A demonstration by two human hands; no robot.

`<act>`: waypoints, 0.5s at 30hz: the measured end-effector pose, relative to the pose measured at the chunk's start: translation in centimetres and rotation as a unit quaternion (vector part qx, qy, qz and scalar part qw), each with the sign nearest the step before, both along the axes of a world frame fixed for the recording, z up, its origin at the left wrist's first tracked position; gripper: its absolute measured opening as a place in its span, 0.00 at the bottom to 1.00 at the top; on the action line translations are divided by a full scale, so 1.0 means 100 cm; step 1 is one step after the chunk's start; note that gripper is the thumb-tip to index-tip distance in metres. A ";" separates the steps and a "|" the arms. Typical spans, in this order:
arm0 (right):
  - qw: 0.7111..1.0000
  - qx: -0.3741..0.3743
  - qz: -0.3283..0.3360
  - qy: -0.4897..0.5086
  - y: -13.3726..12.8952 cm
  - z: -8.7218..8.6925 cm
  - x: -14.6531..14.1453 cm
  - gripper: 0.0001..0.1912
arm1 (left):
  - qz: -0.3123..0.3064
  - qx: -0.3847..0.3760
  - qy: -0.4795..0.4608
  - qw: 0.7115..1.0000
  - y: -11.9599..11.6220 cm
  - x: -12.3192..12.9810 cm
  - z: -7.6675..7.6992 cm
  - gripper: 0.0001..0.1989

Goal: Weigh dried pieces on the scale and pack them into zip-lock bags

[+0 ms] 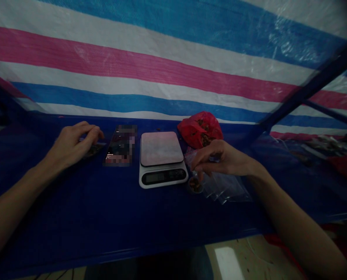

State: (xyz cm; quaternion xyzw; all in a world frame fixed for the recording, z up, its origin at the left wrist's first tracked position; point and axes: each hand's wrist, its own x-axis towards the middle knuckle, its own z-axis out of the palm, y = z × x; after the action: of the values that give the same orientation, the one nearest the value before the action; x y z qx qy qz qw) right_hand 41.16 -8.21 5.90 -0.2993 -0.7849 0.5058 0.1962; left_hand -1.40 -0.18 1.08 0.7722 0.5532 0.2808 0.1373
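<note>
My left hand (76, 142) is at the left of the blue table, fingers curled over a small clear plastic bag (95, 150) with dark contents. The fingertips partly hide this bag. My right hand (217, 158) reaches in from the right, fingers bent down and closed at the rim of a small round cup (195, 185) holding brown pieces. Between the hands stands a white kitchen scale (162, 149); the digits on its display are too dim to read. Beneath my right hand lie several clear zip bags (227, 186). Behind it sits an open red plastic bag (201, 128) of brown dried pieces.
A phone (120, 146) with a blurred screen lies left of the scale. Striped plastic sheeting (150, 70) hangs behind the blue table (118, 221). A blue frame bar (304, 93) slants at the right, with cluttered items beyond it.
</note>
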 end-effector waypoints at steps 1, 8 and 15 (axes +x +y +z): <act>1.000 -0.001 0.004 -0.009 0.000 0.000 0.000 0.11 | 0.001 0.003 -0.004 1.000 0.000 -0.001 0.000 0.12; 0.999 0.027 -0.034 -0.007 0.000 -0.003 0.002 0.12 | 0.039 0.062 -0.056 0.996 -0.002 -0.004 0.005 0.14; 0.981 0.110 -0.158 -0.032 0.004 -0.006 0.008 0.13 | 0.079 0.086 -0.103 0.988 -0.010 0.002 0.014 0.12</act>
State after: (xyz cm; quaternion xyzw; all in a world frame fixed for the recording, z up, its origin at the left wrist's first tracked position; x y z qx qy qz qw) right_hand 41.92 -7.79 5.26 -0.4118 -0.7845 0.3694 0.2803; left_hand -1.17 -1.17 2.49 0.7018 0.5691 0.4157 0.1039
